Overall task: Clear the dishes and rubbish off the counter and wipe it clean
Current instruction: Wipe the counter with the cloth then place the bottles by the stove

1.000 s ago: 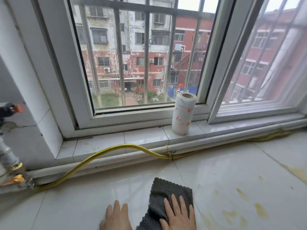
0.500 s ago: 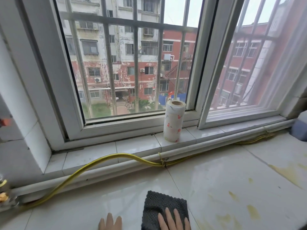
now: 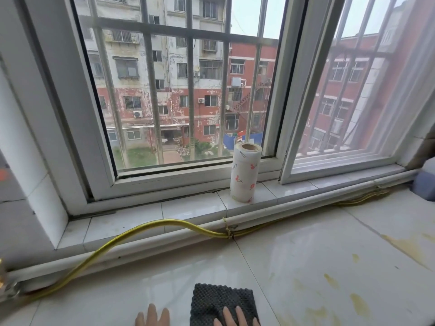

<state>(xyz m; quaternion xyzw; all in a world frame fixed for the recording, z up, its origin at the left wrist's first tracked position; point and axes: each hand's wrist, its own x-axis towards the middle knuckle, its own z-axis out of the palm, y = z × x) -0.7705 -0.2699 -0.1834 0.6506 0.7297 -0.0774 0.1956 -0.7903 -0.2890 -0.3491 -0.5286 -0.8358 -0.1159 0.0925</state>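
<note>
Fingers [image 3: 239, 314] of my right hand [image 3: 235, 319] lie straight and flat on the grey cloth [image 3: 219, 298], pressing it to the table [image 3: 294, 255]. My left hand [image 3: 153, 316] rests just beside it, fingers straight, holding nothing. The cloth sits well in front of the paper roll [image 3: 244, 176], slightly to its left. I note yellowish stains [image 3: 359, 303] in front and to the right of the roll.

Judgement: wiping is under way and that side is not done.

Recommended: bear down evenly and sweep the cloth rightwards in overlapping passes across the stains. Stop short of the yellow hose [image 3: 146, 225] that runs below the roll, and refold once the face is soiled.
</note>
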